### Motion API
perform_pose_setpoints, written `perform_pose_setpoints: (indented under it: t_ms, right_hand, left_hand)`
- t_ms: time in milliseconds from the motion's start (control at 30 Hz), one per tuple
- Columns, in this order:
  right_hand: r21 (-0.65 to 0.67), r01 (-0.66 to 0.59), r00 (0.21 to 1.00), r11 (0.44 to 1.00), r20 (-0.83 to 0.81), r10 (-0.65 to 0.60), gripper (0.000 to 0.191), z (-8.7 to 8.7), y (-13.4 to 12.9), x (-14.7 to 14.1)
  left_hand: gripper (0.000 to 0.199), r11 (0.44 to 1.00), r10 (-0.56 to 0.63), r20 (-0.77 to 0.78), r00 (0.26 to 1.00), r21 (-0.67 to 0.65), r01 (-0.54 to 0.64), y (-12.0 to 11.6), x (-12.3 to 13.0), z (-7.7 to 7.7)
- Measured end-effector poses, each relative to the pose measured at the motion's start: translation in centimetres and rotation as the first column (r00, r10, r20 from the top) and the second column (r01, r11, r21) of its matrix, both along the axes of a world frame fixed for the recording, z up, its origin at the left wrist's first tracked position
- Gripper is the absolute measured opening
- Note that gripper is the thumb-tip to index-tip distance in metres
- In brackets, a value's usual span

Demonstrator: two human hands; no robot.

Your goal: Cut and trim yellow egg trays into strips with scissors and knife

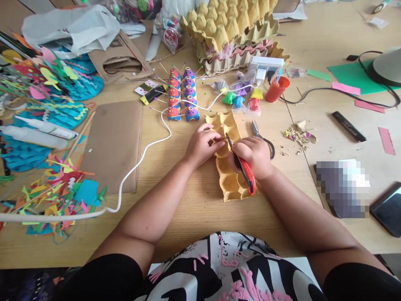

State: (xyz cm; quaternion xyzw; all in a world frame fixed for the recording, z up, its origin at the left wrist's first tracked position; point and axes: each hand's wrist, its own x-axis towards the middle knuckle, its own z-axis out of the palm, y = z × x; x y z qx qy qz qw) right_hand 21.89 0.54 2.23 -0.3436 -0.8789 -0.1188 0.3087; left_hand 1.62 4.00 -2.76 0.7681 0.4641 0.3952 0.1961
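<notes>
A strip of yellow egg carton (225,165) lies on the table before me, its cups facing up. My left hand (205,144) grips its left side, fingertips at a wall between the cups. Closed around a red utility knife (247,173), my right hand (254,155) holds the blade end against the carton near my left fingertips. The knife's handle sticks out below the hand, toward me. Just beyond my right hand lie scissors (257,128), one dark handle loop showing. Past the carton stand two rows of painted carton cups, red (174,96) and purple (190,94), with pins stuck in them.
A white cable (140,161) crosses the table on the left, near brown cardboard (109,146) and paper scraps (62,188). Stacked egg trays (232,31), a power strip (266,65), clay packets (239,101) and a red cup (277,89) stand behind. A black box (348,126) lies right.
</notes>
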Motion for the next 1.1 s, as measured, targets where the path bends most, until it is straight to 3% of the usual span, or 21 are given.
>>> perform_pose_setpoints:
  t_ms: [167, 367, 567, 800, 1100]
  right_hand:
    - [-0.061, 0.036, 0.999, 0.997, -0.009, -0.037, 0.022, 0.11, 0.1, -0.37]
    - [-0.036, -0.01, 0.997, 0.999, -0.071, 0.007, 0.025, 0.08, 0.07, 0.04]
    - [-0.093, 0.048, 0.998, 0.995, -0.035, -0.051, 0.024, 0.07, 0.14, -0.27]
    - [0.055, -0.066, 0.998, 0.996, 0.021, 0.065, 0.027, 0.11, -0.14, 0.15]
    - [-0.114, 0.07, 0.997, 0.991, 0.05, -0.065, 0.025, 0.18, 0.03, -0.42]
  left_hand:
    - [0.006, 1.0, 0.006, -0.006, 1.0, 0.001, -0.006, -0.06, 0.0, 0.13]
    - [0.007, 1.0, -0.005, 0.006, 1.0, -0.001, 0.005, -0.09, -0.02, 0.13]
    - [0.006, 1.0, 0.004, 0.009, 1.0, -0.011, -0.004, -0.07, 0.04, 0.21]
    - [0.008, 1.0, -0.004, 0.006, 1.0, -0.027, 0.004, -0.05, -0.08, 0.15]
    - [0.006, 1.0, 0.016, -0.016, 1.0, -0.017, -0.016, -0.07, -0.02, 0.14]
